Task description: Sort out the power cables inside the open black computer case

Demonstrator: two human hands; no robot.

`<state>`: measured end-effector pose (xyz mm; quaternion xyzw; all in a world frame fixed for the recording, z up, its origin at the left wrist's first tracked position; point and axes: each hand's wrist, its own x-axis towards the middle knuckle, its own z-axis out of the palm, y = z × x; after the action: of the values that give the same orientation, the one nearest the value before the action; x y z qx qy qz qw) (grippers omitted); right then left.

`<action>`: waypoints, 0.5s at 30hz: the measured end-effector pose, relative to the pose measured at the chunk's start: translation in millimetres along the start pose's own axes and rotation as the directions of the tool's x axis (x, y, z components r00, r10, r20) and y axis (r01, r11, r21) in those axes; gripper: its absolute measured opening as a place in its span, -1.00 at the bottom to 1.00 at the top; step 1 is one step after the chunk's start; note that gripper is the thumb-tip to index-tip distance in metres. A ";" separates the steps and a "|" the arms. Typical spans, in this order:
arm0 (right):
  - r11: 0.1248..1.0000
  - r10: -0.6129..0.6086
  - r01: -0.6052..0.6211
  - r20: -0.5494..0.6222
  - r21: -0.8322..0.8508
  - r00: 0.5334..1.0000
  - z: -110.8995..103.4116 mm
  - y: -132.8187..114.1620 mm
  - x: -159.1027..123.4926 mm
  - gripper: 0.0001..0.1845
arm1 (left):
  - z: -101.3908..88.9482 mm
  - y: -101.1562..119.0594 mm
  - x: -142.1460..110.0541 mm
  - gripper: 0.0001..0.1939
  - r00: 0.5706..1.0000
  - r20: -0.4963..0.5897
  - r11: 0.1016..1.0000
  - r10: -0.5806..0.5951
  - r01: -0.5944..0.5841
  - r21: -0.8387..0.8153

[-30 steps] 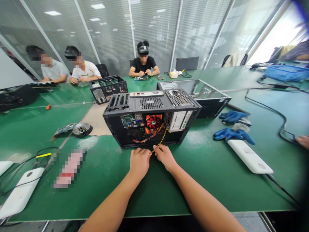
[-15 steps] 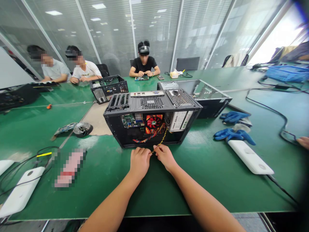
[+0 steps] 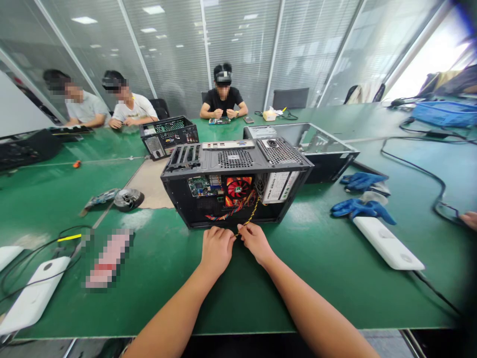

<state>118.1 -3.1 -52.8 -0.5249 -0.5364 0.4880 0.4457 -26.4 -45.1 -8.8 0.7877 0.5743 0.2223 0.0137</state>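
Yellow-black cable (image 3: 254,213) from the computer case (image 3: 208,160), center frame, is pinched in fingers (image 3: 244,230) of left hand (image 3: 217,251) and right hand (image 3: 257,244). Hard pulling could strain its wires.

Note that no brand, number or wording is legible from your position. On the computer case (image 3: 209,159) before you, the power supply (image 3: 278,155) carries a white label (image 3: 278,187) with dark print along it; the characters are too small to read. The hub of the red fan (image 3: 239,189) bears a small pale mark, indistinct. To your left, pixelation masks any print on the pink item (image 3: 110,256).
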 end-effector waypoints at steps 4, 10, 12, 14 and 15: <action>0.999 -0.016 0.016 -0.009 -0.031 1.000 0.2 -1.1 -0.1 -0.54 | 0.1 0.2 -0.1 -0.92 1.000 -0.002 1.000 0.012 -0.012 0.013; 0.999 -0.012 0.012 -0.004 -0.038 1.000 0.3 0.7 0.7 -0.54 | -0.4 -1.8 0.8 -0.87 1.000 -0.002 0.999 0.012 -0.011 0.040; 1.000 -0.007 0.007 0.004 -0.029 1.000 0.2 1.5 0.9 -0.54 | -0.2 -2.1 0.7 -0.86 1.000 0.006 0.999 0.012 -0.012 0.045; 1.000 -0.002 0.002 0.012 -0.013 1.000 0.2 2.0 0.9 -0.53 | 0.0 -2.0 0.5 -0.85 1.000 0.011 0.999 0.012 -0.013 0.051; 1.000 0.002 -0.001 0.016 -0.005 1.000 0.2 2.0 0.9 -0.53 | 0.1 -1.9 0.3 -0.85 1.000 0.012 0.998 0.011 -0.012 0.055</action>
<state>118.1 -2.3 -54.8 -0.5226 -0.5407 0.4910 0.4399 -28.0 -44.1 -9.3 0.7924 0.5755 0.2020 -0.0058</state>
